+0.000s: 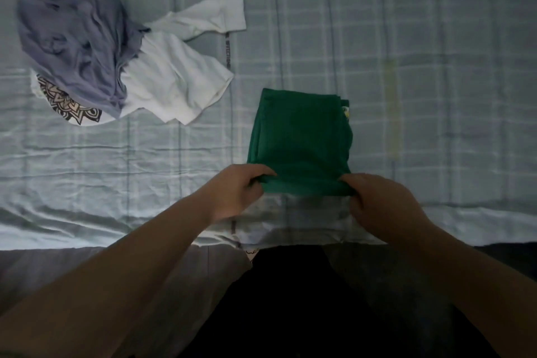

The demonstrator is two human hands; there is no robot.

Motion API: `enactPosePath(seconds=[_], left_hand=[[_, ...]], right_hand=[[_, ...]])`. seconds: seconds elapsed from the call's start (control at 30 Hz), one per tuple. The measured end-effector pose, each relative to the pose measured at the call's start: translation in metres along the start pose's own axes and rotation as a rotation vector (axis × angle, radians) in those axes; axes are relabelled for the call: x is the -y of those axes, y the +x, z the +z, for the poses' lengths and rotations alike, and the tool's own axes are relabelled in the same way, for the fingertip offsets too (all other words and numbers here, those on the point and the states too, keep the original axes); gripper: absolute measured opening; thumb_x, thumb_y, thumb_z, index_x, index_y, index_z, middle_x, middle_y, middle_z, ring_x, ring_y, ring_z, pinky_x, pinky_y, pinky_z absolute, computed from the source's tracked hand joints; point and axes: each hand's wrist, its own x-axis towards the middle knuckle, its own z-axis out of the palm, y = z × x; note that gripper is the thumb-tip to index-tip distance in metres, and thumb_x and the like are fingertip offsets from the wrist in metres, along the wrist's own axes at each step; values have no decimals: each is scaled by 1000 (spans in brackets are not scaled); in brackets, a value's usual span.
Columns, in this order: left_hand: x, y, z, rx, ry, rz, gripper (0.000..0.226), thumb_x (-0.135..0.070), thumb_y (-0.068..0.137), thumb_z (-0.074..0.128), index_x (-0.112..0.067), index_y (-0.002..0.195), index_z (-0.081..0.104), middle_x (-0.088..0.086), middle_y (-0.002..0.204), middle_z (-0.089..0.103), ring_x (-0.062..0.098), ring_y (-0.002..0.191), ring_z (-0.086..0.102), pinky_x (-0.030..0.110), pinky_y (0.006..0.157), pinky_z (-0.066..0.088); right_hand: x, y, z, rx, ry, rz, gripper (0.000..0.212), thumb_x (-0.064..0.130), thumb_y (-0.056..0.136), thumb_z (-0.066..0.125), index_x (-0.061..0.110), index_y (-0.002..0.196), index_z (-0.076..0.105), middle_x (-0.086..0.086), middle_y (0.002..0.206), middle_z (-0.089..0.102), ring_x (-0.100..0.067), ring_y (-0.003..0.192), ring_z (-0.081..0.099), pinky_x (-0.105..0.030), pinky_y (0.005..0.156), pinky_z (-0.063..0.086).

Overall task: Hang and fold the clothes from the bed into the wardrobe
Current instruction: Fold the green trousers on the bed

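A green garment (299, 136), folded into a neat rectangle, lies on the bed near its front edge. My left hand (235, 189) pinches its near left corner, and my right hand (377, 197) pinches its near right corner. At the far left of the bed lies a crumpled grey-blue garment (69, 41) on top of a white T-shirt (174, 75) with a black patterned print. The wardrobe is not in view.
The bed is covered with a pale blue checked sheet (406, 52), wrinkled toward the left. Its front edge runs across the lower part of the view, with dark floor and my dark clothing below it.
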Motion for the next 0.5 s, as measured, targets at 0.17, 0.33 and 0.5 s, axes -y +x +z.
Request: enactPosePath(seconds=[0.17, 0.33, 0.5], left_hand=[[-2, 57, -34, -355, -145, -69, 24, -10, 90, 60, -31, 100, 64, -18, 88, 67, 0, 80, 63, 10, 66, 44], [6, 125, -38, -541, -186, -244, 13, -18, 94, 59, -24, 105, 62, -16, 90, 60, -4, 79, 55, 10, 64, 37], [24, 170, -23, -640, -232, -335, 33, -21, 96, 57, -21, 128, 49, -4, 111, 59, 17, 94, 60, 30, 83, 49]], right_hand=[[-21, 64, -41, -257, 302, 103, 25, 12, 98, 47, 15, 118, 62, -5, 104, 65, -19, 86, 56, -28, 77, 40], [-41, 140, -36, -397, 486, 227, 15, 16, 100, 48, 15, 107, 61, 0, 95, 61, -17, 87, 56, -29, 79, 41], [-55, 186, 2, -465, 556, 338, 19, 23, 101, 47, 15, 113, 59, 0, 103, 59, -16, 93, 54, -34, 89, 46]])
